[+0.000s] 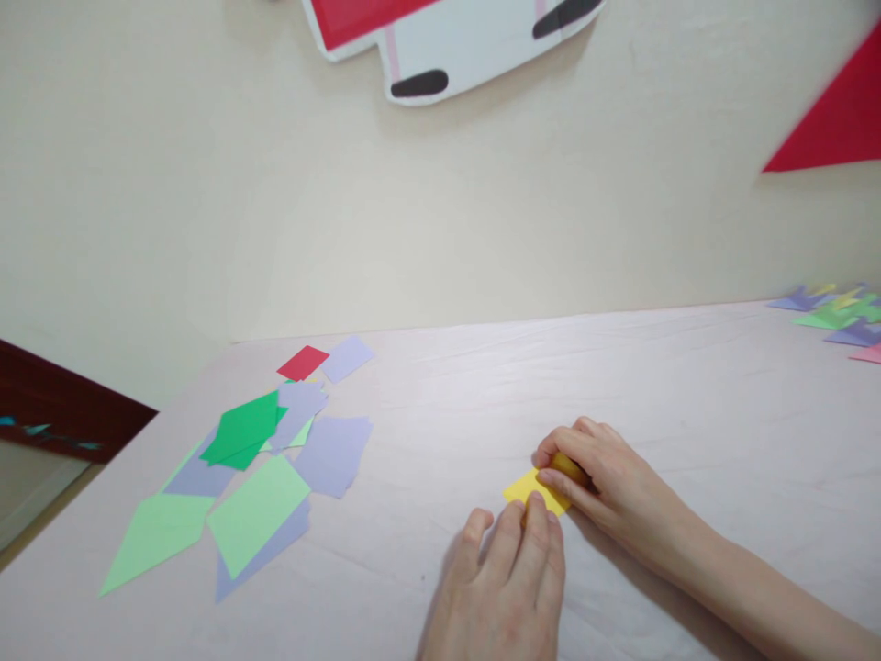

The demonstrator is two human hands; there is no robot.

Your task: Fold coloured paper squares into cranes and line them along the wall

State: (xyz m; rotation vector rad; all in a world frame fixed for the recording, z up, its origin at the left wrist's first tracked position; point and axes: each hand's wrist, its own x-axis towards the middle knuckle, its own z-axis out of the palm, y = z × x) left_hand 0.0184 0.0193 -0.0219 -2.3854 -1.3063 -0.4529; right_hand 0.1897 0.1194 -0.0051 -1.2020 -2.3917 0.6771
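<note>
A small piece of yellow paper [521, 485] lies on the pale cloth in front of me. My right hand [598, 473] has its thumb and bent fingers closed on the paper's far right part, which curls up between them. From the near side, my left hand [506, 583] holds the paper's near edge with its fingertips; its thumb is hidden from view. Part of the paper is covered by my fingers.
Left of my hands are loose paper pieces: light green [258, 514], dark green [244, 431], lavender [334, 454] and red [303, 362]. More coloured cut paper [843, 314] lies far right against the wall [482, 220]. A white and red cutout [474, 50] hangs above.
</note>
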